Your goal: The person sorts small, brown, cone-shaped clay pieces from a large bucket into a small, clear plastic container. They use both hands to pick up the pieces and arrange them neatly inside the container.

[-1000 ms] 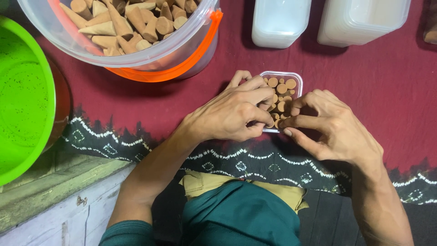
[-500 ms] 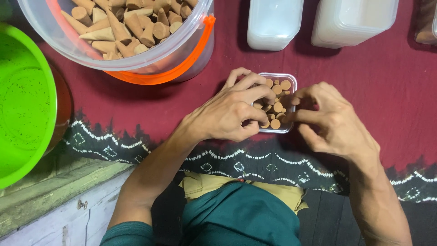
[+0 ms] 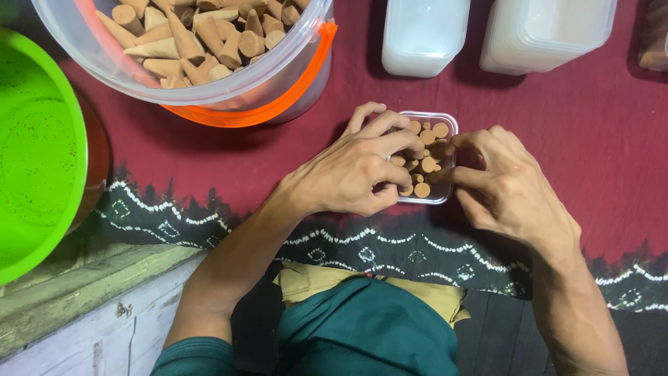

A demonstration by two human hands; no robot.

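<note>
Left hand: (image 3: 351, 174) fingers curled on the small clear box's (image 3: 447, 125) left side, pinching cones.
Right hand: (image 3: 511, 188) fingertips pressing cones in the box.
Box: on maroon cloth (image 3: 591, 118), packed with brown cones (image 3: 422, 160).
Bucket: (image 3: 209, 90) clear, orange-handled, upper left, holds cones.

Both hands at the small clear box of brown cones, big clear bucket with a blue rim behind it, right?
Not quite: in the head view the large clear plastic bucket has an orange rim, not blue. Both the left hand and right hand are at the small clear plastic box of brown cones.
</note>
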